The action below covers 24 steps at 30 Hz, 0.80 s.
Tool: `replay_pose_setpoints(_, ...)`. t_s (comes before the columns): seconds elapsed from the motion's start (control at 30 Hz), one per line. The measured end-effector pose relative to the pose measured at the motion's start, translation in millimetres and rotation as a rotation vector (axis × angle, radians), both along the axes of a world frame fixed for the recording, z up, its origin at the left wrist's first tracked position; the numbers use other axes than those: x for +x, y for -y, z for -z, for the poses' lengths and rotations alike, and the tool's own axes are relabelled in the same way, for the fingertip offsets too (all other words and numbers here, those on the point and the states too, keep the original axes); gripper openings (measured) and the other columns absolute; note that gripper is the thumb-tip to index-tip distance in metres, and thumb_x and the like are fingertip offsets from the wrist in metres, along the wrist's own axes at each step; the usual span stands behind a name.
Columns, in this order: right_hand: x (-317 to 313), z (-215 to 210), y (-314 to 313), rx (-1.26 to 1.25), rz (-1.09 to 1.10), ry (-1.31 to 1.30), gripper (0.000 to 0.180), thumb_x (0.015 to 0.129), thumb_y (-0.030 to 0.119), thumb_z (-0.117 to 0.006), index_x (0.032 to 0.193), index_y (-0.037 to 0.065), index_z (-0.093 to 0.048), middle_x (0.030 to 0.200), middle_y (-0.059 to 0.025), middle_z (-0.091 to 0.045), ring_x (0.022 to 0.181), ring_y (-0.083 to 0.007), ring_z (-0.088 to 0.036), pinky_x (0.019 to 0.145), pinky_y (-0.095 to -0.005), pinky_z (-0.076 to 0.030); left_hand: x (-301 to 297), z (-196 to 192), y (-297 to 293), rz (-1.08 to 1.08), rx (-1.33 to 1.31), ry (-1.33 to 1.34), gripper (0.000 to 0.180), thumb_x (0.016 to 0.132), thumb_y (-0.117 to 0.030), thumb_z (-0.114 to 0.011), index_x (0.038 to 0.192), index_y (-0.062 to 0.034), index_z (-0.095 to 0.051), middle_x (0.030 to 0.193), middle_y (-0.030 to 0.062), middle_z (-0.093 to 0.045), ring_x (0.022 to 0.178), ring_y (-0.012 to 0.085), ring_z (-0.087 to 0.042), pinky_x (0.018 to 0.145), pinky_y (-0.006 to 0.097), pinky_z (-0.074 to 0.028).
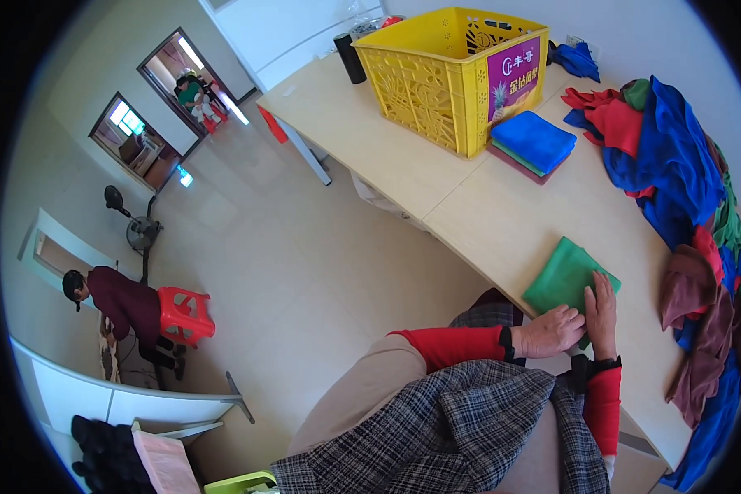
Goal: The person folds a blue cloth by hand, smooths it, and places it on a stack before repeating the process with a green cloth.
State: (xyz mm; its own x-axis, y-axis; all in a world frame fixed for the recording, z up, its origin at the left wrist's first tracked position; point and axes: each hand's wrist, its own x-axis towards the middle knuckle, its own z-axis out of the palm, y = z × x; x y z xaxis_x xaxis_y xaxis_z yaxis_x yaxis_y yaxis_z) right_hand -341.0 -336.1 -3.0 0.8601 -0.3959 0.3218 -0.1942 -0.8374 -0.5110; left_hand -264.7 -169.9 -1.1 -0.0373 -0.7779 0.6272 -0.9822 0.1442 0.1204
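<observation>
On the table's near edge lies a green cloth (pixel 564 272), folded into a flat, roughly square piece. My left hand (pixel 549 331) is curled at the near side of it, its fingers closed on the cloth's edge. Beside it my right hand (pixel 603 317) rests on the right part of the green cloth, with the fingers stretched out. Farther up the table is a small stack of folded cloths, a blue cloth (pixel 535 140) on top with green and brown ones under it.
A yellow plastic crate (pixel 424 99) stands beyond the stack, near a black cylinder (pixel 349 59). Along the right side of the table (pixel 469 216) sprawls a heap of crumpled cloths (pixel 675 177). On the left, a person (pixel 132 309) sits on a red stool (pixel 186 317).
</observation>
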Motion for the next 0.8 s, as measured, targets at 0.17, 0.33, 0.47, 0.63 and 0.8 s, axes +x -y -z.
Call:
replay_pose_setpoints(0.17,-13,16,-13,-0.129,0.16,-0.11,0.051,0.1,0.019,-0.051,0.147,-0.001,-0.044,0.154,-0.0214,-0.041,0.147,-0.0378,-0.032,0.12,-0.0493,-0.026,21,-11,4,0.057,0.148,-0.332,0.015,0.087,-0.018,-0.06,0.093,-0.0053,-0.065,0.099,0.0109,-0.059,0.1,0.0251,-0.057,0.086,0.039,-0.047)
replay_pose_setpoints(0.33,-14,13,-33,-0.299,0.27,-0.256,0.06,0.1,0.023,-0.048,0.152,-0.004,-0.034,0.159,-0.0238,-0.033,0.151,-0.039,-0.023,0.121,-0.0514,-0.019,37,-16,44,-0.081,0.017,-0.272,0.033,0.093,-0.026,-0.059,0.116,-0.0028,-0.065,0.128,0.0181,-0.059,0.129,0.0314,-0.05,0.111,0.048,-0.037)
replay_pose_setpoints(0.47,-17,10,-40,-0.25,0.308,-0.191,0.063,0.098,0.028,-0.051,0.151,-0.002,-0.037,0.16,-0.0215,-0.031,0.151,-0.0395,-0.023,0.12,-0.0545,-0.02,43,9,56,-0.097,0.047,-0.227,0.048,0.094,-0.035,-0.059,0.13,-0.0021,-0.059,0.141,0.0187,-0.054,0.141,0.0351,-0.04,0.12,0.052,-0.022)
replay_pose_setpoints(0.63,-18,8,-39,-0.135,0.335,-0.169,0.065,0.095,0.033,-0.054,0.148,-0.004,-0.042,0.158,-0.0245,-0.033,0.15,-0.0396,-0.025,0.12,-0.0518,-0.021,51,-21,54,-0.06,0.417,-0.339,0.06,0.095,-0.044,-0.056,0.143,-0.0065,-0.053,0.154,0.0176,-0.044,0.147,0.0348,-0.033,0.12,0.055,-0.02)
replay_pose_setpoints(0.8,-4,4,-39,-0.164,0.358,-0.14,0.068,0.095,0.04,-0.055,0.148,-0.001,-0.042,0.158,-0.0224,-0.035,0.149,-0.0388,-0.028,0.118,-0.0545,-0.026,72,17,62,-0.222,0.372,-0.095,0.064,0.098,-0.045,-0.053,0.15,-0.0082,-0.045,0.159,0.0147,-0.037,0.15,0.0337,-0.028,0.122,0.052,-0.018)
